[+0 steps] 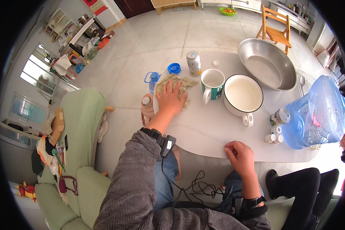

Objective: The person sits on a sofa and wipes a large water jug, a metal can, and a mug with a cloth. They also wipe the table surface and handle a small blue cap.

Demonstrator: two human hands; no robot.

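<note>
My left hand [170, 97] lies flat with fingers spread on a yellowish-beige cloth [191, 82] at the left edge of the pale table [201, 123]. Just beyond the cloth are a blue plastic lid [174, 68] and an upright drink can [193, 64]. A green and white mug [212, 82] stands to the right of the cloth, close to a white enamel pot [243, 93] with a dark rim. My right hand [241, 156] rests at the table's near edge, its fingers loosely curled, with nothing visible in them.
A metal basin [267, 64] sits at the far right. Near it lies a large blue water jug [316, 115], beside a tin [279, 116] and several small white bottles [270, 138]. A pink bottle [147, 105] stands beyond the left edge. A black cable [199, 187] hangs below me. A person's dark-clad legs [299, 187] are at right.
</note>
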